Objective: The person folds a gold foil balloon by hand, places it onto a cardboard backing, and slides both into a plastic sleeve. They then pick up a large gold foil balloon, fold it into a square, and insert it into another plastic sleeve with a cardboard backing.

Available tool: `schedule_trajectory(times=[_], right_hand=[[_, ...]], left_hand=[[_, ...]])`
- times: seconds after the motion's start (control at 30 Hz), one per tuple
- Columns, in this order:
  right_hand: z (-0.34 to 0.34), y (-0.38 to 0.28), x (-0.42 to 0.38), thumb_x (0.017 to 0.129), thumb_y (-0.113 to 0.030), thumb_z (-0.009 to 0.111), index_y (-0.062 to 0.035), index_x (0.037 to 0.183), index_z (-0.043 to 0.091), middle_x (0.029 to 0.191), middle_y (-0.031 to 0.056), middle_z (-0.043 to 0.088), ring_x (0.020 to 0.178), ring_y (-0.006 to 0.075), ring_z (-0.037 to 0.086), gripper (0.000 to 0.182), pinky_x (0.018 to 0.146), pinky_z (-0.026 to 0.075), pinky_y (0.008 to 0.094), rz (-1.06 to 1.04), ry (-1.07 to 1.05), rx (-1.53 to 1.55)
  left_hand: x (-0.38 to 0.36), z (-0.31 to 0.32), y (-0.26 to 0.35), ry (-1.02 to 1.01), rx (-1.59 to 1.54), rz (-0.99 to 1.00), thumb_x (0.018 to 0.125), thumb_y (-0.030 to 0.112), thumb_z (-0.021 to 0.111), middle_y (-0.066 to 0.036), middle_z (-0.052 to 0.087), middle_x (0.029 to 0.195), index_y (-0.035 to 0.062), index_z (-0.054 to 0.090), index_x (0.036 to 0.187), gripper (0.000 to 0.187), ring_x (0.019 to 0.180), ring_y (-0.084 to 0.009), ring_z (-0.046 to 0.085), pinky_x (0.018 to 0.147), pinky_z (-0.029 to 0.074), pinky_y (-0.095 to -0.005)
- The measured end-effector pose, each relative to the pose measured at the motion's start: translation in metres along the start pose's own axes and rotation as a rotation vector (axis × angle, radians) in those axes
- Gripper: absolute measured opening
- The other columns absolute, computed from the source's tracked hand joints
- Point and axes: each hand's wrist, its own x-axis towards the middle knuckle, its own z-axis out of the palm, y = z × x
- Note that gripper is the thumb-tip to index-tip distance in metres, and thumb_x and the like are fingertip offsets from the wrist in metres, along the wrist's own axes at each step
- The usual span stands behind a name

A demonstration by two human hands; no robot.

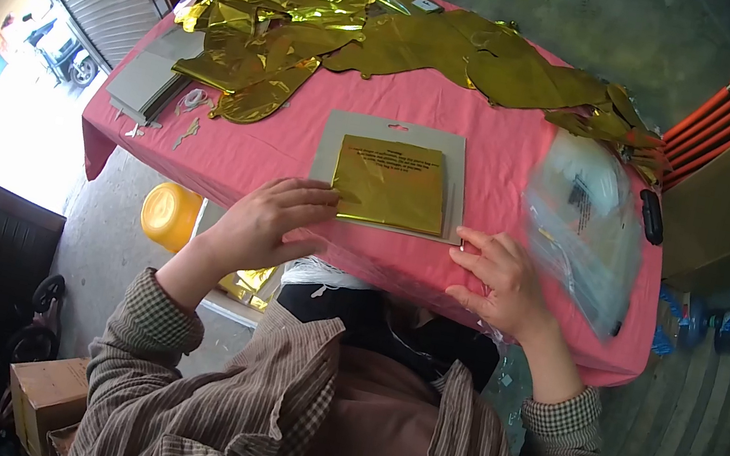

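A grey backing card (328, 143) with a hanger slot lies on the pink cloth near the table's front edge. On it rests a folded gold foil sheet (387, 195), under a clear layer printed with dark warning text. My left hand (274, 220) lies with outstretched fingers at the left edge of the card and foil, its thumb apart. At the card's lower right corner is my right hand (503, 277), fingers bent and thumb apart, the index fingertip touching or almost touching the corner. Neither hand grips anything that I can see.
Crumpled gold foil balloons (426, 48) stretch along the far edge. Clear plastic bags (580, 227) lie at the right, beside a black-handled object (650, 217). Grey cards (148, 82) are stacked left. A yellow bucket (170, 215) and cardboard box (48, 402) stand on the floor.
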Motion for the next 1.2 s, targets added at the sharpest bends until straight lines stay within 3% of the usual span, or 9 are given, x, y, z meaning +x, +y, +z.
schedule_trajectory(times=[0.23, 0.4, 0.6, 0.7, 0.77, 0.87, 1.1, 1.17, 1.2], right_hand=[[0.005, -0.003, -0.003, 0.064, -0.018, 0.077, -0.0043, 0.094, 0.066, 0.107, 0.0106, 0.061, 0.09, 0.0263, 0.057, 0.035, 0.08, 0.045, 0.0372, -0.078, 0.035, -0.011], [0.011, 0.004, 0.0, 0.068, -0.008, 0.073, -0.0027, 0.083, 0.063, 0.098, 0.0104, 0.064, 0.084, 0.0256, 0.058, 0.019, 0.076, 0.046, 0.0359, -0.085, 0.076, 0.099], [0.015, 0.004, 0.006, 0.073, 0.0, 0.067, -0.001, 0.077, 0.059, 0.088, 0.0107, 0.064, 0.077, 0.0262, 0.058, 0.009, 0.075, 0.046, 0.0356, -0.001, 0.139, 0.166], [0.018, 0.004, 0.013, 0.078, 0.0, 0.063, 0.0006, 0.077, 0.058, 0.081, 0.0094, 0.064, 0.071, 0.0202, 0.059, 0.006, 0.07, 0.047, 0.0322, 0.108, 0.196, 0.218], [0.015, -0.001, 0.019, 0.081, -0.002, 0.061, 0.0023, 0.076, 0.057, 0.072, 0.0071, 0.062, 0.063, 0.0119, 0.056, 0.008, 0.062, 0.046, 0.0274, 0.397, 0.15, 0.344], [0.015, 0.001, 0.029, 0.08, -0.005, 0.062, 0.0034, 0.075, 0.057, 0.063, 0.0047, 0.058, 0.058, 0.0069, 0.053, 0.011, 0.054, 0.043, 0.0243, 0.521, 0.136, 0.307], [0.011, 0.014, 0.058, 0.077, -0.006, 0.063, 0.0033, 0.072, 0.056, 0.055, 0.0041, 0.055, 0.051, 0.0085, 0.052, 0.013, 0.048, 0.042, 0.026, 0.677, -0.07, 0.299], [0.003, 0.014, 0.067, 0.077, -0.005, 0.063, 0.0022, 0.068, 0.053, 0.053, 0.0043, 0.054, 0.047, 0.0089, 0.052, 0.015, 0.045, 0.041, 0.0266, 0.942, -0.224, 0.574], [0.003, 0.016, 0.069, 0.077, -0.005, 0.063, 0.0022, 0.068, 0.053, 0.053, 0.0043, 0.054, 0.047, 0.0089, 0.052, 0.015, 0.045, 0.041, 0.0266, 0.941, -0.224, 0.575]], left_hand=[[-0.013, 0.007, 0.005, 0.039, 0.296, 0.115, 0.079, 0.021, 0.066, -0.008, 0.06, 0.112, 0.0045, 0.062, 0.102, 0.029, 0.109, -0.0261, 0.054, 0.095, 0.042, -0.0417], [-0.011, 0.011, 0.005, 0.124, 0.085, 0.051, 0.077, 0.012, 0.067, -0.007, 0.062, 0.099, 0.0037, 0.066, 0.09, 0.015, 0.094, -0.025, 0.058, 0.081, 0.048, -0.0368], [-0.005, 0.006, 0.001, 0.117, -0.122, -0.037, 0.076, 0.004, 0.066, -0.009, 0.064, 0.089, 0.0018, 0.067, 0.085, 0.01, 0.09, -0.0251, 0.059, 0.077, 0.05, -0.0349], [-0.004, 0.008, -0.001, 0.137, -0.165, -0.098, 0.076, 0.003, 0.066, -0.008, 0.064, 0.084, 0.0012, 0.066, 0.084, 0.008, 0.085, -0.0239, 0.06, 0.075, 0.05, -0.0338], [-0.002, 0.008, 0.002, 0.132, -0.173, -0.167, 0.076, 0.002, 0.065, -0.008, 0.064, 0.082, 0.0011, 0.065, 0.082, 0.007, 0.082, -0.0233, 0.06, 0.073, 0.05, -0.0331], [0.002, 0.013, 0.006, 0.169, -0.159, -0.259, 0.074, 0.004, 0.064, -0.007, 0.061, 0.074, 0.0023, 0.062, 0.077, 0.004, 0.074, -0.024, 0.059, 0.068, 0.049, -0.0341], [0.011, 0.011, 0.017, 0.142, -0.033, -0.503, 0.072, 0.009, 0.063, -0.007, 0.056, 0.066, 0.0049, 0.052, 0.081, 0.015, 0.069, -0.0261, 0.058, 0.061, 0.047, -0.0371], [0.009, 0.012, 0.014, 0.156, -0.022, -0.539, 0.072, 0.009, 0.062, -0.007, 0.056, 0.068, 0.0054, 0.051, 0.082, 0.016, 0.07, -0.0263, 0.058, 0.062, 0.046, -0.0372], [0.008, 0.012, 0.013, 0.17, -0.011, -0.573, 0.072, 0.009, 0.062, -0.007, 0.055, 0.07, 0.0059, 0.05, 0.084, 0.017, 0.07, -0.0265, 0.057, 0.064, 0.045, -0.0373]])
